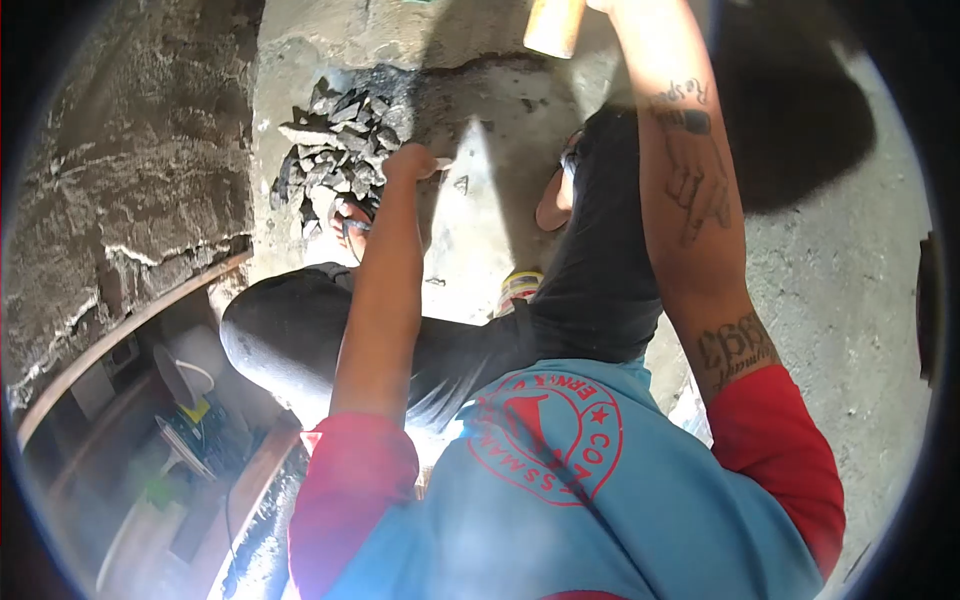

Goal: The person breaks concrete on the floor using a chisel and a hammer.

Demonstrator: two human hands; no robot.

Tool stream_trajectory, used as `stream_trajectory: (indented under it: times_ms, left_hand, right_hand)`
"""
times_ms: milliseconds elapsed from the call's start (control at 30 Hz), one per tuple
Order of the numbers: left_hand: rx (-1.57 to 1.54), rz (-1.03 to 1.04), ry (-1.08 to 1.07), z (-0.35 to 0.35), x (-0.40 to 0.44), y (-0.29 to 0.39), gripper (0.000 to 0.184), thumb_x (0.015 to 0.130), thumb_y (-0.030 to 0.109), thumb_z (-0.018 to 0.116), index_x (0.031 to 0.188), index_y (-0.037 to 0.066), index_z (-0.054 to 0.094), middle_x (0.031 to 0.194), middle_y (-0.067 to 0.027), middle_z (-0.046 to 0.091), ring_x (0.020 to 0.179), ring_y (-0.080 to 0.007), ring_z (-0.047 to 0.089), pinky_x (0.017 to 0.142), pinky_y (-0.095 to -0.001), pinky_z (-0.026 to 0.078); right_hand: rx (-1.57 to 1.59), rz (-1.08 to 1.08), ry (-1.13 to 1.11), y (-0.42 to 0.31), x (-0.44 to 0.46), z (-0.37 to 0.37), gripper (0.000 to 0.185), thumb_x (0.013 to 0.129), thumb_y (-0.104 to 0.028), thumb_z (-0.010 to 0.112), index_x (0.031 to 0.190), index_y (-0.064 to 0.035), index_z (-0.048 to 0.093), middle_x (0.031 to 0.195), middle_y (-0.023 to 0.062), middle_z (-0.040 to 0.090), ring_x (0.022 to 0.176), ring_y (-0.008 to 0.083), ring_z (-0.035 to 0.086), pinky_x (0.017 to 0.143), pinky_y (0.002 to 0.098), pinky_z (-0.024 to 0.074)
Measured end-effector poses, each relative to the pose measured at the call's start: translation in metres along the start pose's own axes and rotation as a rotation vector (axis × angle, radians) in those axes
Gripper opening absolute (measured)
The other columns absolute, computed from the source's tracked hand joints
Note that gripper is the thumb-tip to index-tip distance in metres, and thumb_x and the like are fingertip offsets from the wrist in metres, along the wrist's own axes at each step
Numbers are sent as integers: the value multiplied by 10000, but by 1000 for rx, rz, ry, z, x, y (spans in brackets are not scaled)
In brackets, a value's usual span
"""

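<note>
My left hand [412, 162] is closed low over the concrete floor, just right of a heap of dark, broken stone-like pieces [345, 140]. Something small and pale shows at its fingertips, too unclear to name. At the top edge, my right hand [600, 5] is raised and mostly cut off by the frame. Beside it is a yellowish, wooden-looking cylinder [555, 28], which the hand appears to grip; its upper part is out of view.
My feet, one in a sandal [350, 228], stand near the heap. A small round container [520, 287] sits between my legs. A rough wall [130, 150] rises at left, above a wooden edge [135, 335] and shelf-like space with mixed items. Bright sunlight and shadows cross the floor [820, 290].
</note>
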State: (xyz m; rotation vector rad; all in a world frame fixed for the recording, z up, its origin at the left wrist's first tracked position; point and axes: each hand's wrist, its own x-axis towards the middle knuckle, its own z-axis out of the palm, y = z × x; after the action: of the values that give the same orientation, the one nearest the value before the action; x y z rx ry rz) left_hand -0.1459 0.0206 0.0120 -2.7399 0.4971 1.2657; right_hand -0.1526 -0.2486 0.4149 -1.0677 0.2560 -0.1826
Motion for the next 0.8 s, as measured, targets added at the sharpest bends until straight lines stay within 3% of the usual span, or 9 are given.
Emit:
stream_trajectory:
  times_ms: [33, 200, 300, 367, 500, 633, 700, 800]
  left_hand:
    - [-96, -169, 25, -20, -27, 7, 597, 791, 588, 580, 1084, 77, 677, 1181, -136, 627, 1088, -305, 607, 845, -417, 501]
    - [-136, -321, 167, -60, -64, 35, 513, 836, 513, 554, 1091, 86, 677, 1204, -122, 617, 1145, -295, 573, 919, -406, 469]
    - [-107, -157, 124, -70, -62, 49, 511, 855, 504, 542, 1068, 61, 682, 1176, -149, 624, 1115, -312, 587, 903, -408, 475]
    - [-108, 22, -52, -58, -40, 54, 545, 854, 526, 546, 1066, 40, 676, 1179, -178, 612, 1106, -332, 583, 909, -409, 467]
    - [-142, 141, -132, -26, -34, 58, 596, 861, 554, 522, 1087, 20, 660, 1181, -193, 606, 1092, -352, 584, 911, -423, 463]
    - [-89, 40, -21, -16, -50, 47, 515, 850, 471, 562, 1104, 33, 658, 1174, -167, 620, 1079, -338, 600, 894, -433, 473]
    - [-165, -206, 123, -19, -47, 37, 438, 818, 398, 594, 1103, 74, 669, 1167, -134, 634, 1071, -313, 614, 877, -433, 483]
    - [-186, -191, 104, -45, -50, 37, 390, 809, 363, 588, 1068, 88, 686, 1151, -123, 644, 1061, -295, 622, 853, -423, 495]
  right_hand:
    - [-10, 2, 6, -1, -2, 3, 350, 872, -396, 622, 658, -191, 437, 498, -72, 356, 365, 67, 335, 353, 216, 302]
    - [-28, 25, 42, -2, -4, 9, 365, 869, -405, 624, 649, -191, 428, 492, -71, 353, 359, 69, 336, 350, 215, 305]
    - [-37, 32, 58, -2, -6, 10, 373, 867, -411, 626, 643, -191, 422, 489, -71, 351, 355, 70, 336, 348, 215, 306]
    - [-31, 41, 73, -1, -5, 10, 381, 865, -418, 626, 640, -191, 418, 486, -69, 351, 351, 72, 340, 346, 215, 311]
    - [6, 60, 82, 0, -4, 10, 388, 866, -421, 623, 638, -188, 413, 487, -68, 349, 356, 75, 339, 346, 221, 305]
    - [16, 49, 52, 1, -2, 6, 393, 873, -422, 613, 636, -186, 407, 484, -67, 344, 362, 80, 336, 347, 232, 299]
    - [33, 42, 7, 1, -2, 5, 392, 875, -421, 610, 636, -187, 406, 484, -67, 344, 364, 80, 334, 348, 234, 298]
    - [29, 61, 57, 0, -2, 11, 389, 878, -415, 608, 635, -189, 405, 482, -65, 346, 362, 81, 335, 349, 233, 299]
